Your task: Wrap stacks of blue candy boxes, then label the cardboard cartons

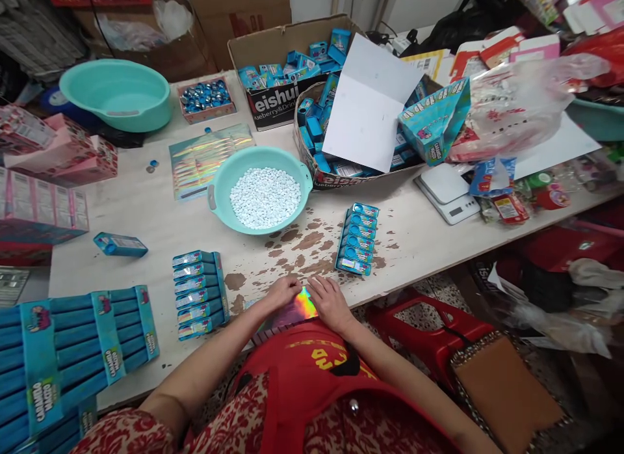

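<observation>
At the table's near edge, against my red apron, lies a shiny holographic sticker sheet (306,304) with rainbow glare. My left hand (281,293) pinches at its far edge, fingertips closed together. Bent over the right part of the sheet, my right hand (332,304) has its fingers curled on it; their tips are partly hidden. Beyond the right hand stands a tray of small blue tins (357,239), one bearing a shiny strip. To the left is another row of blue boxes (199,294) with shiny strips along their ends.
A teal basin (214,200) holds white tablets (266,197). Behind it are cartons of blue tins (305,132), another sticker sheet (202,164) and a box of round lids (207,97). A scale (448,192) sits right; stacked blue display boxes (73,350) fill the left.
</observation>
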Demonstrator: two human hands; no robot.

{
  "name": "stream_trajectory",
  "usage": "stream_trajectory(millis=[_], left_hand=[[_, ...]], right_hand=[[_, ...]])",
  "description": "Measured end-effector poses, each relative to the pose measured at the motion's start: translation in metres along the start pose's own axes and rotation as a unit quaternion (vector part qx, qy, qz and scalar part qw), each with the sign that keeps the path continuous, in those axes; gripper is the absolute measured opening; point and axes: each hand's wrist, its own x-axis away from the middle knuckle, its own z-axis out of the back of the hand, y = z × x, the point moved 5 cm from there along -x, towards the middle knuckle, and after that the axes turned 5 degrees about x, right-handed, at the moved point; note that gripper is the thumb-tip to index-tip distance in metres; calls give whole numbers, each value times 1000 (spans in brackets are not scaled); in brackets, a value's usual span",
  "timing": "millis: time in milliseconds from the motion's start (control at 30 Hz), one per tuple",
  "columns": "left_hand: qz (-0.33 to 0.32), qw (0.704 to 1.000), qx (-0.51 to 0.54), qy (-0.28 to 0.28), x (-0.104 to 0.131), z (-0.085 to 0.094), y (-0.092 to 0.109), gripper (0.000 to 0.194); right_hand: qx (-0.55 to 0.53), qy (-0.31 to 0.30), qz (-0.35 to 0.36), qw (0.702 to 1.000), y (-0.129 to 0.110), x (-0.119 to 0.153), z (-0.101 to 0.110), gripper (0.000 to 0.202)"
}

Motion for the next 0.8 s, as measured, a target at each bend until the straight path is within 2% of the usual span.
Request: stream_trajectory(millis=[100,267,400,467,533,600,667,800], left_hand=[[4,1000,-5,9,-2,3,-1,23],[12,999,-40,33,-4,7,0,21],[15,992,-82,90,0,14,10,24],[-34,990,-58,120,6,14,25,29],[-114,989,31,90,10,7,45,38],[-157,979,127,8,11,-6,63,40],[-132,974,177,-49,5,-18,74,30],[-110,970,199,-89,-19,-20,96,24]], right_hand=[[-2,-4,-4,1000,0,0,-2,30],[26,-4,-17,1000,-2,-7,7,10],[-6,1,-59,998,1,-14,34,15],[-58,26,-113,992,7,-15,53,14],[-122,55,-169,976,15,-16,70,14],[-178,85,-228,954,26,-15,82,13],[-216,115,-300,922,38,-11,86,14],[-227,179,-429,856,67,2,79,17]])
